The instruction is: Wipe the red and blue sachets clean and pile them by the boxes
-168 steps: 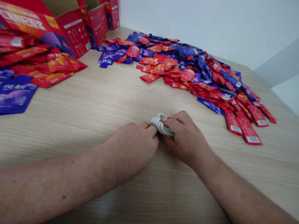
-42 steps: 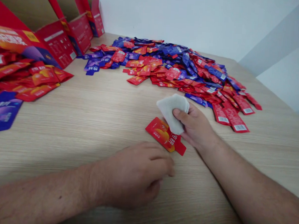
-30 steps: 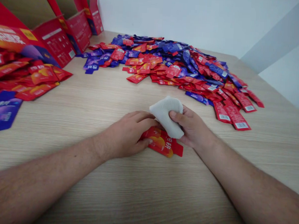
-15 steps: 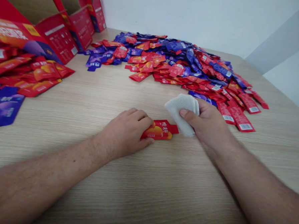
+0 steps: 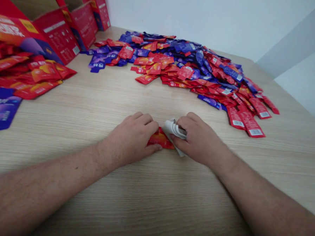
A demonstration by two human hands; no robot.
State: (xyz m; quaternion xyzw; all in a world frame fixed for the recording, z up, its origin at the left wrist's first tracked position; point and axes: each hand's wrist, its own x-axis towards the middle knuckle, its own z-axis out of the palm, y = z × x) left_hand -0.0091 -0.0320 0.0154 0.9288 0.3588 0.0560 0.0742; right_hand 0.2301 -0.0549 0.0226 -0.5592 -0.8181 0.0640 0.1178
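A red and orange packet lies on the wooden table in front of me. My left hand grips its left end, thumb below and fingers curled over it. From the right, my right hand pinches a folded white cloth, which rests over the packet's right end and hides it. Part of the cloth hangs below the thumb of my right hand.
Behind my hands a wide heap of red and blue packets curves across the table. At the left, more packets lie before open red boxes. A white wall stands behind.
My right hand has moved left with the white cloth, which now covers the packet's right end and is bunched. My left hand has kept its grip. The view has shifted slightly.
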